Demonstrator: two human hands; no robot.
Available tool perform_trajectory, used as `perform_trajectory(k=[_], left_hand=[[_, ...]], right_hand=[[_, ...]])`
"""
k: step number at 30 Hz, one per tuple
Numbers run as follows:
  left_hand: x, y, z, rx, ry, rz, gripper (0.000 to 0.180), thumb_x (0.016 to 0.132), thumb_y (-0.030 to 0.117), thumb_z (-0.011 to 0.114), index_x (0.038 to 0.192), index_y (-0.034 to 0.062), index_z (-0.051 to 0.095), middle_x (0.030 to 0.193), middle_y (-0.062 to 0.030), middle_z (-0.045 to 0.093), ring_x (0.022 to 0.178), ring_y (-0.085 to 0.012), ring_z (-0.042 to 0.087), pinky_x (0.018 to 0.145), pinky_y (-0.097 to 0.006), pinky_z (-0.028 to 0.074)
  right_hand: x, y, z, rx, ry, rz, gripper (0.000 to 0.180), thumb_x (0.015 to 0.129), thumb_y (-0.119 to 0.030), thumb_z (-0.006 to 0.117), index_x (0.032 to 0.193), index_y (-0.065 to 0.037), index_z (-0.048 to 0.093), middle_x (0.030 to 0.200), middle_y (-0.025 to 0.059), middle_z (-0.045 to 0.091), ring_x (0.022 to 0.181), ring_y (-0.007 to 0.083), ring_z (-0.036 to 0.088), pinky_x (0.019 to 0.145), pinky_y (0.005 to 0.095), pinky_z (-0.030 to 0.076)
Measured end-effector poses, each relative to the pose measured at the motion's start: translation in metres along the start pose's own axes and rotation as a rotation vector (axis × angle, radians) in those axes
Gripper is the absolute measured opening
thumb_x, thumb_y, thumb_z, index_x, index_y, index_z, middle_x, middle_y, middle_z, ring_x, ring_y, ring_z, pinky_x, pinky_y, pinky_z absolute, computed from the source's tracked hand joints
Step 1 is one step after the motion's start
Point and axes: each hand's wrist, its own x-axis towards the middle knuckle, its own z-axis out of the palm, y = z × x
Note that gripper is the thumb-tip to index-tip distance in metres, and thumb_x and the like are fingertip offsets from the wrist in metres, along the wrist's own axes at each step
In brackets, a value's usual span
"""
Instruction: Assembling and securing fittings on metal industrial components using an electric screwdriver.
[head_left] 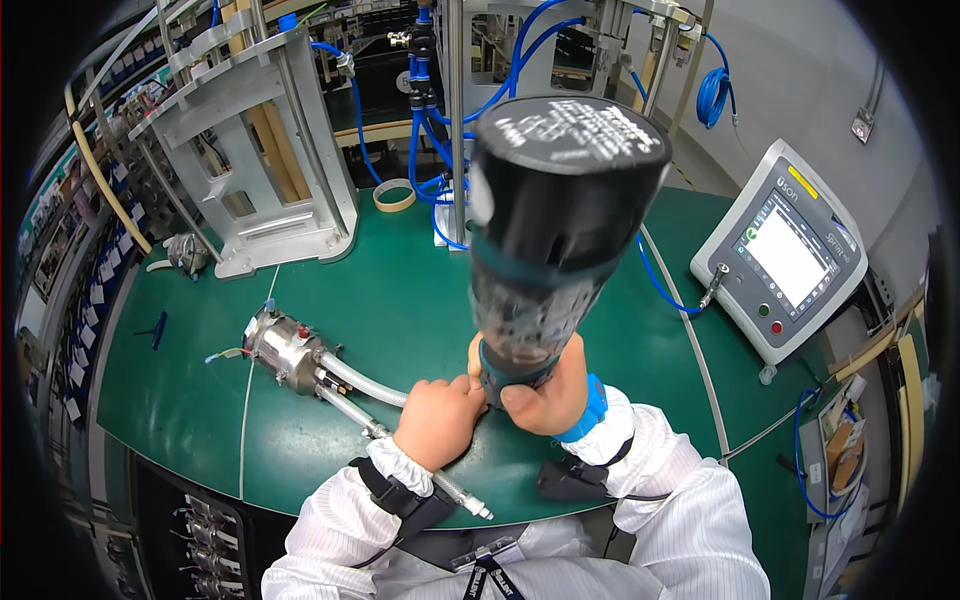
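Note:
A steel cylindrical canister [285,350] with small fittings and coloured wires lies on the green table, left of centre. Two hoses run from it: a clear hose [365,380] leads to my left hand, and a braided hose [455,490] with a metal end fitting passes beneath my left wrist. My left hand [437,422] is closed, and what its fingers hold is hidden. My right hand [555,395] grips the lower part of a black cylindrical tool with teal bands [545,260], held nearly upright. The tool's lower end is close to my left fingers and out of sight.
A metal stand [250,170] rises at the back left, beside a tape roll [394,196] and blue air tubes [415,150]. To the right stands a touchscreen tester [785,260] with a blue hose. A small dark tool [158,330] lies at far left.

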Motion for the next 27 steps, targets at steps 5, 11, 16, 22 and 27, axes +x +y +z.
perform_trajectory(k=[5,11,16,22,27], left_hand=[[0.001,-0.005,0.009,-0.116,0.078,-0.011,0.011,0.085,0.02,0.064,0.088,0.0106,0.061,0.078,-0.0069,0.06,0.068,-0.0276,0.063,0.061,-0.043,0.046],[0.003,0.004,-0.007,-0.043,0.035,0.015,0.012,0.087,0.021,0.063,0.094,0.0125,0.059,0.082,-0.0058,0.06,0.067,-0.028,0.062,0.062,-0.043,0.045],[0.003,0.007,-0.008,0.065,0.011,0.014,0.017,0.088,0.027,0.064,0.093,0.0129,0.056,0.08,-0.0055,0.058,0.068,-0.0261,0.063,0.061,-0.042,0.045],[0.004,0.005,-0.01,0.042,0.011,0.015,0.018,0.086,0.027,0.066,0.091,0.0116,0.057,0.08,-0.0062,0.058,0.071,-0.0283,0.061,0.065,-0.043,0.046],[0.002,0.004,-0.01,0.008,0.052,0.037,0.02,0.085,0.026,0.068,0.094,0.0112,0.058,0.082,-0.0066,0.058,0.075,-0.0286,0.061,0.067,-0.043,0.047]], right_hand=[[0.006,-0.005,-0.004,-0.194,-0.187,-0.083,0.066,0.074,-0.027,0.078,0.125,0.007,0.053,0.104,0.0155,0.067,0.092,0.0247,0.07,0.082,0.0319,0.053],[-0.002,0.002,-0.003,-0.054,0.008,-0.013,0.064,0.078,-0.03,0.077,0.124,0.007,0.051,0.097,0.0127,0.069,0.085,0.0203,0.069,0.078,0.0322,0.054],[0.011,-0.017,-0.005,0.072,0.116,0.045,0.063,0.088,-0.051,0.069,0.115,0.001,0.046,0.084,0.0138,0.064,0.068,0.0213,0.064,0.063,0.034,0.053],[0.014,-0.077,-0.041,0.179,0.176,-0.071,0.055,0.088,-0.038,0.07,0.119,0.001,0.046,0.085,0.015,0.064,0.068,0.0212,0.064,0.063,0.0337,0.052],[-0.019,-0.05,-0.106,-0.615,0.17,0.407,0.041,0.084,-0.029,0.075,0.108,-0.001,0.057,0.08,0.0097,0.065,0.068,0.0176,0.062,0.064,0.0333,0.05]])
